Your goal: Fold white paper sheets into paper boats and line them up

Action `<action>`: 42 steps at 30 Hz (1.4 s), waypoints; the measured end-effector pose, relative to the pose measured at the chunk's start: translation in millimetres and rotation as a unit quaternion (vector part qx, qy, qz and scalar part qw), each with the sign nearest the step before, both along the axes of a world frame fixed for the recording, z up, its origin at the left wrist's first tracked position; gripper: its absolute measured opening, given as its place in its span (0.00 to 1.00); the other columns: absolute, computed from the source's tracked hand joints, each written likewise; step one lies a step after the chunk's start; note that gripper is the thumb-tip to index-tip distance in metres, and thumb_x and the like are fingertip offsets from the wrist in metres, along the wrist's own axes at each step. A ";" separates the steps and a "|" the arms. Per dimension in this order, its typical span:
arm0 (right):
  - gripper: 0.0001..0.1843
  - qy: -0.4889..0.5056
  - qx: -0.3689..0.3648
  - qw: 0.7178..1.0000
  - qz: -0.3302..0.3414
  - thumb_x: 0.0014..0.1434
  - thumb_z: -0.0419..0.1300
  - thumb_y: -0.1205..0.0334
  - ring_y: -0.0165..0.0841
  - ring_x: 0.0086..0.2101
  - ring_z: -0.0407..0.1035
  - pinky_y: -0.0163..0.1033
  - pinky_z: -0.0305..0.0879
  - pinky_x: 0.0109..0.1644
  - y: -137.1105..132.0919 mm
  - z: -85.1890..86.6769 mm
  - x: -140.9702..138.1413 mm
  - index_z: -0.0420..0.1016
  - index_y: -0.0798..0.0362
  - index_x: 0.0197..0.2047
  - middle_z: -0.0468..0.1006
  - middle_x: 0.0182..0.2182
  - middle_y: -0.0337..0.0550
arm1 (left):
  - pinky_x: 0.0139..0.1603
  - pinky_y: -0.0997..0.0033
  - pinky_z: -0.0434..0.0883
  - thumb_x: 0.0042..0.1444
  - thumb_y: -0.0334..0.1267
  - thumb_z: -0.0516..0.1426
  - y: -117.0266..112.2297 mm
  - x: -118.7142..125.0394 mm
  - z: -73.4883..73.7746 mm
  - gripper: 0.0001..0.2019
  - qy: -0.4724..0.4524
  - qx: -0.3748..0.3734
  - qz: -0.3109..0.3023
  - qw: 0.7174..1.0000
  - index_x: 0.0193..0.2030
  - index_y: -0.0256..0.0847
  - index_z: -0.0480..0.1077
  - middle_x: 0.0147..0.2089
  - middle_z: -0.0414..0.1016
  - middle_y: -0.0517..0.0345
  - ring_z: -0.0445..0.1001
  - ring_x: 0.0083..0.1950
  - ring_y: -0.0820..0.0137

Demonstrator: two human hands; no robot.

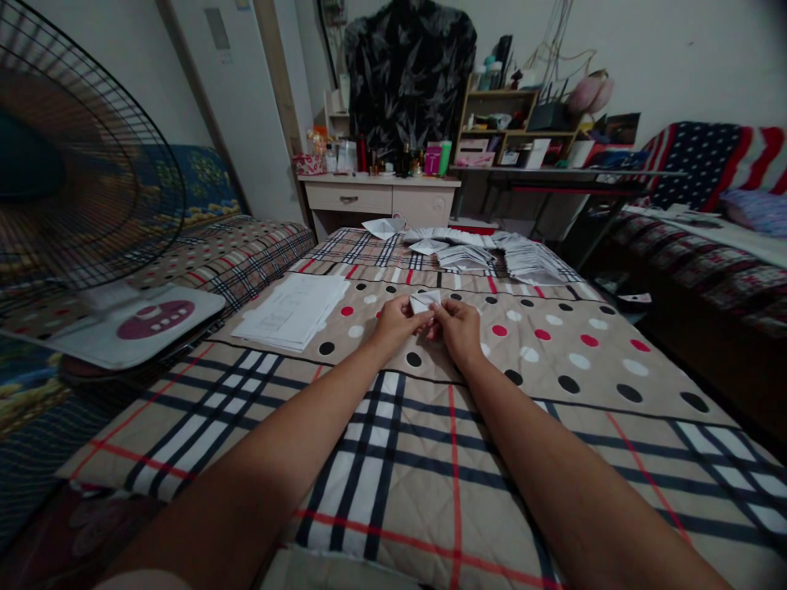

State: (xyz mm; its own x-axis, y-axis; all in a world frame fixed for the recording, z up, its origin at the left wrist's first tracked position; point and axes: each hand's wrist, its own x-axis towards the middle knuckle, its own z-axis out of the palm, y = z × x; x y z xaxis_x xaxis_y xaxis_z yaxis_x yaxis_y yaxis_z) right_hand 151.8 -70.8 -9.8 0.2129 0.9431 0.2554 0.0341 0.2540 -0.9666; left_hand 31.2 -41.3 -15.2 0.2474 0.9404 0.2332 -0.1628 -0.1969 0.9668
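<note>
Both of my hands hold one small folded piece of white paper (425, 301) above the patterned bedspread. My left hand (394, 318) pinches its left side, thumb toward the paper's lower edge. On the right side, my right hand (458, 326) grips it with thumb and fingers closed together. Some fingertips are hidden behind the paper and the hands. To the left lies a stack of flat white sheets (292, 311) with faint printing. Farther off, piles of folded white papers (467, 258) lie near the far edge of the bed, with a loose folded piece (384, 227) beside them.
A large fan (172, 315) stands at the left beside the bedspread (424, 459). Beyond the bed are a white drawer cabinet (350, 199) with bottles on top and a desk with a shelf (498, 131). Another bed (707, 254) is at the right.
</note>
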 end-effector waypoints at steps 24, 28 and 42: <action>0.15 -0.022 -0.045 0.993 0.106 0.48 0.66 0.52 0.29 0.14 0.65 0.31 0.58 0.16 -4.9 0.1 -10.4 0.68 0.52 0.25 0.72 0.13 0.36 | 0.23 0.75 0.58 0.61 0.51 0.52 13.6 -9.9 0.4 0.21 0.160 0.118 0.144 0.969 0.23 0.38 0.65 0.20 0.64 0.62 0.63 0.22 0.75; 0.14 0.054 -0.057 0.996 0.050 0.50 0.63 0.50 0.33 0.16 0.70 0.34 0.65 0.19 -2.7 0.0 -7.7 0.67 0.51 0.25 0.73 0.13 0.37 | 0.22 0.77 0.64 0.56 0.49 0.58 10.9 -8.3 -2.0 0.15 0.147 0.065 0.066 0.985 0.35 0.36 0.71 0.26 0.73 0.60 0.69 0.21 0.75; 0.18 0.086 -0.034 0.996 -0.018 0.47 0.65 0.46 0.32 0.18 0.68 0.35 0.63 0.19 0.9 0.3 -3.6 0.74 0.53 0.27 0.74 0.17 0.40 | 0.24 0.77 0.65 0.50 0.33 0.64 6.6 -4.8 2.0 0.08 0.089 -0.035 0.048 0.994 0.25 0.34 0.70 0.22 0.75 0.59 0.71 0.22 0.75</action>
